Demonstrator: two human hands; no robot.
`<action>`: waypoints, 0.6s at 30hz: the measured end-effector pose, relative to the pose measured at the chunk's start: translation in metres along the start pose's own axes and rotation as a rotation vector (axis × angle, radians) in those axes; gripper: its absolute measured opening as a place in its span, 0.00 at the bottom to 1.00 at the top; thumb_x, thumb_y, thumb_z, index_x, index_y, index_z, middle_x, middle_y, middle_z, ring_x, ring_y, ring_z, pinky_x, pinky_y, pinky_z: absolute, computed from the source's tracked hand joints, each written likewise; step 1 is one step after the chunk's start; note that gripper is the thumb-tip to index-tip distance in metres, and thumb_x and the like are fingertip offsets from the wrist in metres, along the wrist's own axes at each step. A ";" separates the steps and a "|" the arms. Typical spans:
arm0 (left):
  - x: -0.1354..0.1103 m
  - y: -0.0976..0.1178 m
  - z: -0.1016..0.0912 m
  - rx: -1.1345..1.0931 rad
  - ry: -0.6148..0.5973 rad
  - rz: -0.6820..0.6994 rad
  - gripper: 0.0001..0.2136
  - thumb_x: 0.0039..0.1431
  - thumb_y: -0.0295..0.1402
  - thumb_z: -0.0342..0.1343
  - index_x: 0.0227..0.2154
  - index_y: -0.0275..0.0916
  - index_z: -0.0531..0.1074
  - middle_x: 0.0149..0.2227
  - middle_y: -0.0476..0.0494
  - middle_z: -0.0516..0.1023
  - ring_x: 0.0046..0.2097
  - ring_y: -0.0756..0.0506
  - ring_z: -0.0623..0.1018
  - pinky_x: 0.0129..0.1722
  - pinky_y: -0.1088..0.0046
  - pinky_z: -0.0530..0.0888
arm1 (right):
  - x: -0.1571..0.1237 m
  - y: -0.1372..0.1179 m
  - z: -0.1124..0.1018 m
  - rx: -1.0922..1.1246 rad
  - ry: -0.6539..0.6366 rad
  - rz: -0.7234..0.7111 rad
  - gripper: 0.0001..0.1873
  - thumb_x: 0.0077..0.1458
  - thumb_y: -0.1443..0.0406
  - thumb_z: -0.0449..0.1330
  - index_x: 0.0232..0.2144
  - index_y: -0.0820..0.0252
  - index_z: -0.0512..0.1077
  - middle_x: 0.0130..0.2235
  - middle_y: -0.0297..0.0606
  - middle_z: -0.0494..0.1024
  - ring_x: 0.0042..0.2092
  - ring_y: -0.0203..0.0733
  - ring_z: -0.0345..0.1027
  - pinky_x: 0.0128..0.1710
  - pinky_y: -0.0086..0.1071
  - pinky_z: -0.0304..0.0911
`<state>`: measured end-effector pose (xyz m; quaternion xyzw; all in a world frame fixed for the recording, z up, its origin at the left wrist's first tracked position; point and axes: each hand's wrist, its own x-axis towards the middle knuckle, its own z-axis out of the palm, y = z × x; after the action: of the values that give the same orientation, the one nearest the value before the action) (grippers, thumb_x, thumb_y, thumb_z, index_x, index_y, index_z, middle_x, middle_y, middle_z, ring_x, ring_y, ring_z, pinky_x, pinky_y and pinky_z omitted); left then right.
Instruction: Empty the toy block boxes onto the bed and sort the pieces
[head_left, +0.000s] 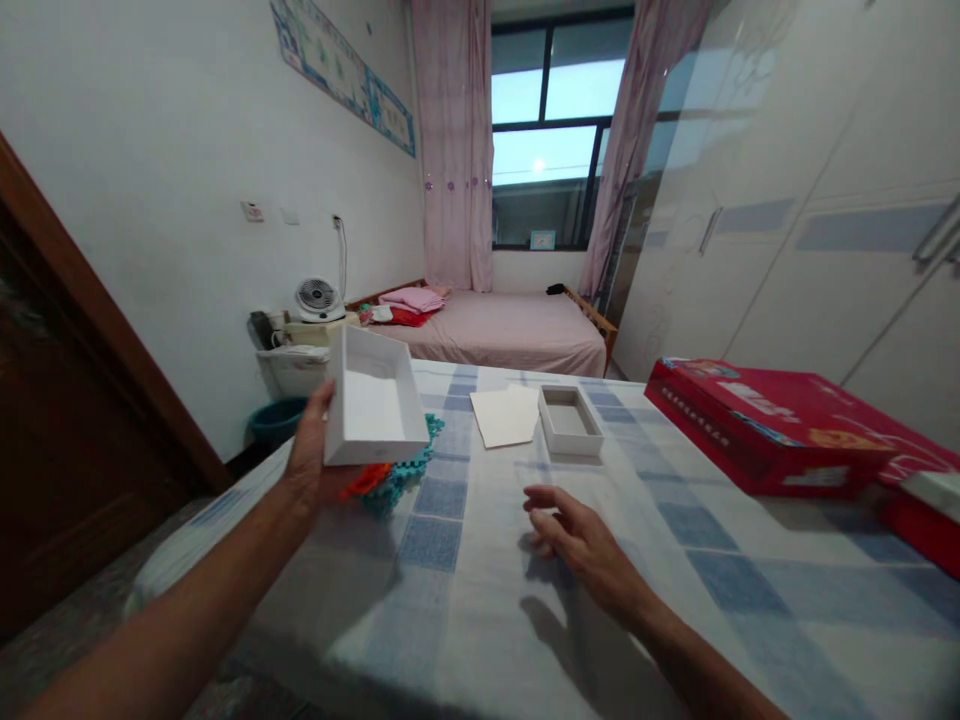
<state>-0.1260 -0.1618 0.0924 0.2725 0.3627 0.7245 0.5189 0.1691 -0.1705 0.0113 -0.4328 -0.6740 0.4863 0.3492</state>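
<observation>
My left hand (309, 440) grips a white open box (379, 445) by its left side, tilted so that its bare inside shows. Beneath and behind that box, teal pieces (409, 470) and an orange piece (367, 481) lie on the table, partly covered by it. My right hand (562, 525) hovers over the cloth with its fingers loosely curled and apart, holding nothing. Beyond it rests a second, smaller white box (571, 440), open side up with a greyish inside. Just left of this box are flat cream-coloured sheets (504, 417).
A blue-and-white checked tablecloth (480, 610) covers the table. Large red boxes (772, 420) occupy its right side. Past the far edge is a bed (510, 330); a small fan (319, 298) and a teal bin (276, 420) are at the left. Wardrobes (810, 190) line the right wall.
</observation>
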 end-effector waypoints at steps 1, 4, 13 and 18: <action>-0.004 -0.015 0.010 -0.059 -0.052 -0.110 0.17 0.62 0.40 0.45 0.48 0.36 0.68 0.32 0.47 0.81 0.31 0.46 0.79 0.34 0.68 0.77 | -0.001 -0.005 0.000 0.127 -0.025 0.069 0.26 0.56 0.51 0.53 0.50 0.60 0.64 0.48 0.46 0.70 0.36 0.38 0.70 0.33 0.32 0.66; -0.016 -0.064 0.040 -0.155 -0.112 -0.347 0.18 0.61 0.40 0.47 0.46 0.32 0.70 0.29 0.44 0.81 0.28 0.45 0.79 0.33 0.68 0.76 | -0.003 -0.017 -0.005 0.395 -0.089 0.178 0.34 0.53 0.44 0.51 0.54 0.57 0.59 0.52 0.48 0.66 0.37 0.39 0.71 0.30 0.31 0.65; -0.028 -0.156 0.097 -0.013 -0.421 -0.522 0.26 0.60 0.51 0.43 0.44 0.33 0.73 0.39 0.37 0.80 0.42 0.41 0.78 0.41 0.66 0.72 | -0.013 -0.007 -0.040 0.217 0.060 0.210 0.16 0.49 0.54 0.56 0.30 0.62 0.66 0.27 0.33 0.68 0.27 0.33 0.64 0.25 0.27 0.60; -0.013 -0.179 0.084 0.365 -0.394 -0.175 0.26 0.54 0.55 0.50 0.39 0.35 0.76 0.41 0.37 0.79 0.43 0.43 0.76 0.42 0.68 0.70 | 0.008 0.004 -0.112 -0.089 0.361 0.216 0.14 0.45 0.54 0.54 0.27 0.60 0.63 0.23 0.33 0.67 0.24 0.35 0.63 0.22 0.27 0.58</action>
<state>0.0419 -0.1187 -0.0030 0.4646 0.4013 0.5326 0.5826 0.2664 -0.1229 0.0399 -0.5976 -0.5710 0.4054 0.3906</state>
